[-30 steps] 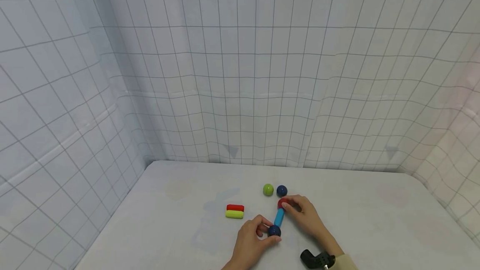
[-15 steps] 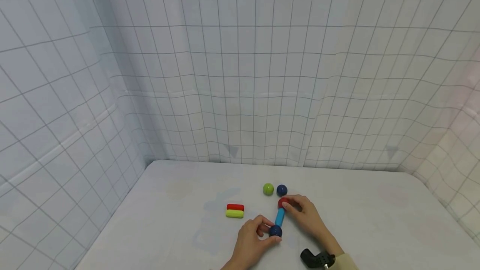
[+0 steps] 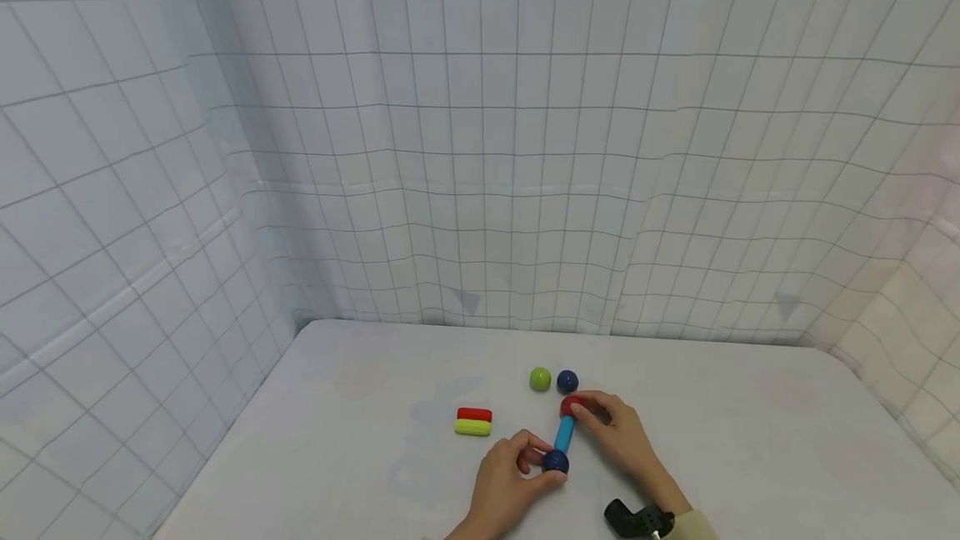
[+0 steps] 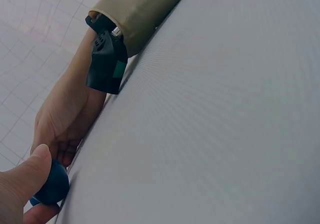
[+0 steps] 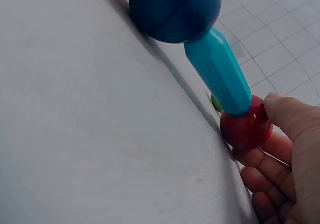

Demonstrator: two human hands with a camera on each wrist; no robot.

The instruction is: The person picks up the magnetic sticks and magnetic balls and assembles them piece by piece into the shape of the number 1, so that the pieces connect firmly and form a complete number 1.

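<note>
A light blue rod (image 3: 563,434) (image 5: 218,69) lies on the white table (image 3: 360,457), joined to a dark blue ball (image 3: 556,462) (image 5: 175,8) (image 4: 51,185) at its near end and a red ball (image 3: 571,406) (image 5: 246,129) at its far end. My left hand (image 3: 510,477) (image 4: 22,181) pinches the dark blue ball between thumb and fingers. My right hand (image 3: 618,436) (image 5: 285,164) grips the red ball with thumb on top and fingers curled beside it. A black wrist camera (image 3: 633,518) (image 4: 106,61) sits on the right wrist.
A green ball (image 3: 540,378) and a second dark blue ball (image 3: 567,381) lie side by side just behind the red ball. A red rod (image 3: 474,414) and a yellow-green rod (image 3: 472,428) lie together to the left. Gridded white cloth walls (image 3: 480,148) enclose the table.
Both hands keep their hold on the ball-and-rod piece. Everything has shifted a few pixels right in the head view; nothing else has changed.
</note>
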